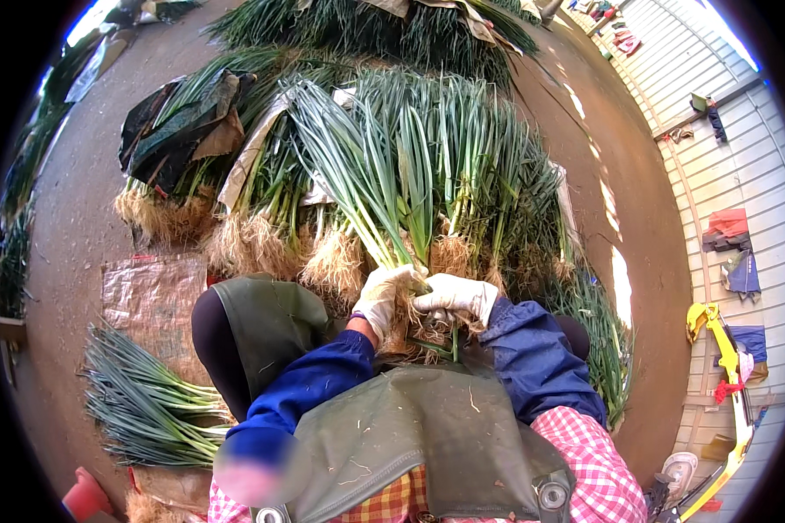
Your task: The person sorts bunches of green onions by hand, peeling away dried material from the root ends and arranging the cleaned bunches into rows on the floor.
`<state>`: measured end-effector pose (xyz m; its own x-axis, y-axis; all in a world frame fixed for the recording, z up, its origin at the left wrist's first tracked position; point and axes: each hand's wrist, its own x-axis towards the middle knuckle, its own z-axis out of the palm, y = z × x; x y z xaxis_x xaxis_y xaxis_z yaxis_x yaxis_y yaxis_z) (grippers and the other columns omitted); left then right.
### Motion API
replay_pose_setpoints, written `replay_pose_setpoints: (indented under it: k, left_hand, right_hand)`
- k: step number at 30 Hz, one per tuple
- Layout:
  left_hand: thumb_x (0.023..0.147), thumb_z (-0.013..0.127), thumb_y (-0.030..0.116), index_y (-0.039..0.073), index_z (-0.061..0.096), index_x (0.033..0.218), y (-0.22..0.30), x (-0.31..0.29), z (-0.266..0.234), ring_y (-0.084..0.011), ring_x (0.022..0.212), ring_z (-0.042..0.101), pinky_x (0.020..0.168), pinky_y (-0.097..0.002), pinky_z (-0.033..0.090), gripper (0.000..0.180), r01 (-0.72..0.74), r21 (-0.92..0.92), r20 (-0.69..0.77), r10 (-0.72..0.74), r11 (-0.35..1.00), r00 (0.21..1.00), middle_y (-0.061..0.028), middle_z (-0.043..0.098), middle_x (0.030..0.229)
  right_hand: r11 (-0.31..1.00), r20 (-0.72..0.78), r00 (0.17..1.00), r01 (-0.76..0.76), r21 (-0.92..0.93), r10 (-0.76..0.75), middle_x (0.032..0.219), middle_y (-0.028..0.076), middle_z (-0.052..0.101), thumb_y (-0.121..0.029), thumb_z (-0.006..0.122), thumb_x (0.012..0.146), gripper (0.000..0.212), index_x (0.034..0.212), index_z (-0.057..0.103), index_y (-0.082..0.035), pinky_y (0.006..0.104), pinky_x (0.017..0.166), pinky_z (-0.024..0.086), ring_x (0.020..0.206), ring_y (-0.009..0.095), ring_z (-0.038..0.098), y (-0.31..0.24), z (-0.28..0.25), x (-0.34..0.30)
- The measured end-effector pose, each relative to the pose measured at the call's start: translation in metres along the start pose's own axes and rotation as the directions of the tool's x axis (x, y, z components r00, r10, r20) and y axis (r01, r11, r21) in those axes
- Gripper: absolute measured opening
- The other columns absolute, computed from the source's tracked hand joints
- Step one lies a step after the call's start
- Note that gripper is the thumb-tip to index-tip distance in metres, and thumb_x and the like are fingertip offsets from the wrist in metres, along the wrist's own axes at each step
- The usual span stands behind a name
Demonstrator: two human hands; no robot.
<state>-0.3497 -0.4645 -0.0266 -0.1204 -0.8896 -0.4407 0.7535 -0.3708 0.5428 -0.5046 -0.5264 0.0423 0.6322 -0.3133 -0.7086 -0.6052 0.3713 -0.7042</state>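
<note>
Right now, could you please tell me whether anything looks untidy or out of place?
A dark sheet lies crumpled and askew over the upper-left bundle, and stray pale strands litter the green apron; the held stalks look orderly.

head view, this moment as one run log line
left hand: gloved, holding green onions near their base | right hand: gloved, close beside left | lower left: onion pile lying down
</note>
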Motion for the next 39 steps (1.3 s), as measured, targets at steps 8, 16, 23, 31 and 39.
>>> replay_pose_setpoints:
  k: [8,16,23,31,39]
  left_hand:
    - [0.092,0.051,0.025,0.002,0.062,0.095,0.016,0.005,-0.003,-0.0228,0.083,0.063,0.077,-0.0351,0.051,0.025,-0.182,-0.193,-0.173,0.150,0.964,0.974,-0.0106,0.066,0.087]
    - [0.092,0.053,0.027,0.003,0.059,0.108,0.034,-0.009,0.014,-0.0240,0.083,0.064,0.075,-0.0376,0.054,0.029,-0.136,-0.275,-0.160,0.094,0.952,0.983,-0.0109,0.065,0.092]
    - [0.093,0.052,0.031,0.006,0.058,0.102,0.022,-0.004,0.015,-0.0231,0.078,0.063,0.069,-0.0378,0.054,0.027,-0.043,-0.274,-0.084,0.021,0.961,0.996,-0.0074,0.064,0.087]
    - [0.094,0.051,0.026,0.001,0.053,0.115,0.029,-0.010,0.007,-0.0248,0.090,0.063,0.073,-0.0389,0.056,0.033,-0.234,-0.218,-0.178,0.198,0.947,0.964,-0.0135,0.064,0.104]
    - [0.093,0.054,0.024,-0.001,0.056,0.110,0.068,-0.028,0.026,-0.0236,0.071,0.063,0.065,-0.0371,0.055,0.030,-0.297,-0.385,-0.083,0.288,0.874,0.954,-0.0106,0.064,0.085]
  right_hand:
    - [0.996,-0.118,0.992,0.056,0.076,-0.047,0.066,-0.005,0.053,-0.026,0.068,0.085,0.025,0.100,0.064,-0.006,0.0202,0.043,0.029,0.047,0.003,0.039,-0.003,0.000,-0.039]
    - [0.755,-0.698,0.688,0.562,0.338,-0.200,0.079,0.001,0.066,-0.025,0.059,0.092,0.045,0.132,0.050,-0.005,0.0139,0.042,0.042,0.053,0.002,0.048,0.006,-0.044,-0.095]
    - [0.969,-0.438,0.883,0.231,0.090,-0.170,0.065,-0.001,0.057,-0.035,0.054,0.093,0.033,0.090,0.068,-0.006,0.0233,0.058,0.038,0.059,0.010,0.046,0.038,-0.013,0.044]
    - [0.988,-0.638,0.765,0.150,0.043,-0.088,0.069,0.003,0.065,-0.029,0.071,0.081,0.028,0.084,0.068,-0.001,0.0258,0.049,0.041,0.051,0.011,0.052,0.012,-0.032,0.044]
    - [0.987,-0.813,0.579,-0.078,-0.137,-0.067,0.070,0.002,0.062,-0.032,0.071,0.080,0.028,0.086,0.065,-0.005,0.0274,0.047,0.043,0.052,0.012,0.053,0.011,-0.094,0.002]
